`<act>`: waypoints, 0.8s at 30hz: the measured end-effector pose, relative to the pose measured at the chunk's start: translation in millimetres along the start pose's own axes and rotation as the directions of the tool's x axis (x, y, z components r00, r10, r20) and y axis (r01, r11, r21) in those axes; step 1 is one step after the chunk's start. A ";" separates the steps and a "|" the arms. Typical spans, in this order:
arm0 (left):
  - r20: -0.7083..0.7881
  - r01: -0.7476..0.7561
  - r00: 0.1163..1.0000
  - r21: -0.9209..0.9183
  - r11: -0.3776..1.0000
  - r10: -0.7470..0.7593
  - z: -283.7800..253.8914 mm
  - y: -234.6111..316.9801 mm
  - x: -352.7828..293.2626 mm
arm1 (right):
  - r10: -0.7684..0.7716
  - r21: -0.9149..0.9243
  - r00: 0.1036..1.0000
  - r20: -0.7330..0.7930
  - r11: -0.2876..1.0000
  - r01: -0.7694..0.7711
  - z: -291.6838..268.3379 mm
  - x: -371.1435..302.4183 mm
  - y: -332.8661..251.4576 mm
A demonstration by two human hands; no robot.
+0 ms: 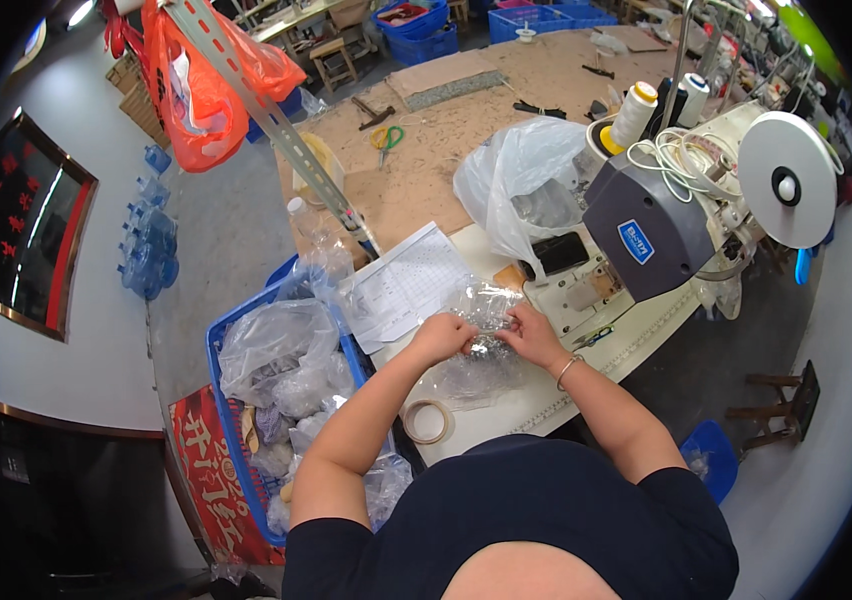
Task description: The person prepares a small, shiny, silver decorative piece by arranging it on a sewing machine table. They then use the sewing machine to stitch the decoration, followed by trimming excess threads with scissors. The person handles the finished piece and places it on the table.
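Note:
Both hands are closed on a crinkled clear plastic bag [486, 300] above the pale sewing table. My left hand [443, 338] pinches it from one side, fingers curled in. Opposite, my right hand [534, 338], below a bracelet, grips it with thumb and fingers close together. Between the hands the plastic is bunched and shiny, and more clear film spreads below them. Whether anything small lies inside the folds I cannot tell. A printed sheet of paper [401, 290] lies beyond my left hand. Next to my right hand is a small cutter [594, 337].
A sewing machine [646, 225] with thread cones stands at the right. A tape roll [428, 404] lies by the near table edge. At the left, a blue crate [236, 440] holds plastic bags. Green-handled scissors [386, 138] and a white plastic bag [506, 175] lie farther back.

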State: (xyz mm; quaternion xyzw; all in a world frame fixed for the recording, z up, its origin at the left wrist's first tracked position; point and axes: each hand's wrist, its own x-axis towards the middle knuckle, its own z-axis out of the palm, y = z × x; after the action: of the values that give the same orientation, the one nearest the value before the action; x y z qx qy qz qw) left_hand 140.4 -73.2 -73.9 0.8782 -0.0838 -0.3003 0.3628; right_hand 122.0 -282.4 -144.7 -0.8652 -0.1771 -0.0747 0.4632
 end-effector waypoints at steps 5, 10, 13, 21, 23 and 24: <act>0.126 0.175 0.984 -0.830 0.529 -0.127 15.4 -16.4 15.1 | -0.057 0.227 0.986 0.154 0.974 0.021 -9.1 -29.9 -49.3; -0.037 0.013 0.997 -0.744 0.668 -0.060 35.6 -16.3 9.3 | 0.122 0.553 0.939 0.323 0.781 -0.292 -14.7 52.7 -89.6; -0.157 -0.099 0.988 -0.644 0.759 -0.005 44.2 -13.7 9.1 | 0.187 0.462 0.964 0.190 0.849 -0.256 -0.6 95.3 -41.0; -0.264 -0.138 0.953 -0.816 0.561 -0.149 54.4 -26.6 3.7 | -0.457 -0.542 0.833 -0.311 0.806 0.240 -11.9 20.5 -44.9; -0.258 -0.130 0.950 -0.836 0.533 -0.173 54.0 -25.8 6.4 | -0.372 -0.267 0.909 -0.189 0.910 0.317 3.8 -1.9 -31.6; -0.258 -0.129 0.951 -0.831 0.541 -0.170 55.8 -25.3 6.5 | -0.259 -0.138 0.945 -0.198 0.962 0.235 12.9 -7.1 -35.4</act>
State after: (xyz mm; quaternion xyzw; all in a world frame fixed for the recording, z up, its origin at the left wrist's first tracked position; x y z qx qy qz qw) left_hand 111.0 -90.0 -125.5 0.6325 0.1386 -0.1669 0.7435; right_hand 101.7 -255.4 -126.5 -0.8477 -0.2288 -0.2347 0.4171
